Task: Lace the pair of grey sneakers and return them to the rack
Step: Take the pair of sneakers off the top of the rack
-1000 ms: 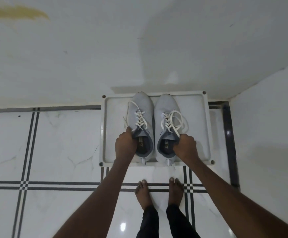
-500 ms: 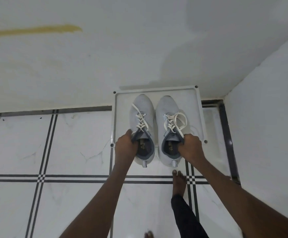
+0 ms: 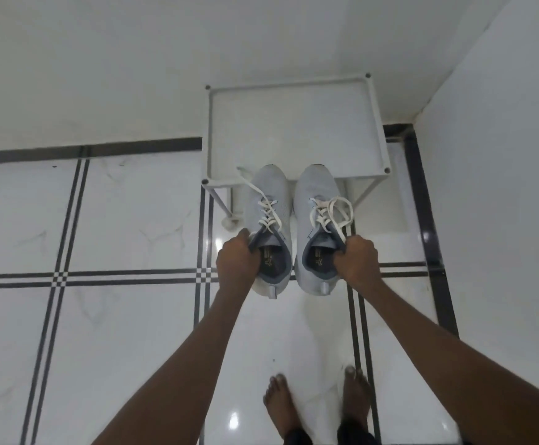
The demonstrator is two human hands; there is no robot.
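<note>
Two grey sneakers with white laces hang side by side in front of the white rack (image 3: 297, 130), toes pointing toward it. My left hand (image 3: 237, 261) grips the left sneaker (image 3: 269, 200) by its collar. The right sneaker (image 3: 317, 194) is held the same way by my right hand (image 3: 356, 260), fingers curled inside the opening. Loose lace ends trail off the left shoe, and loops lie on the right shoe. The rack's top shelf is bare, and the toes overlap its front edge.
White walls meet in a corner behind and to the right of the rack. The floor (image 3: 117, 220) is glossy white tile with black stripes. My bare feet (image 3: 319, 409) stand on it below the shoes.
Both sneakers have come off the rack's top shelf, carried back toward me and lower. My hands keep the same grip. I have stepped back from the rack.
</note>
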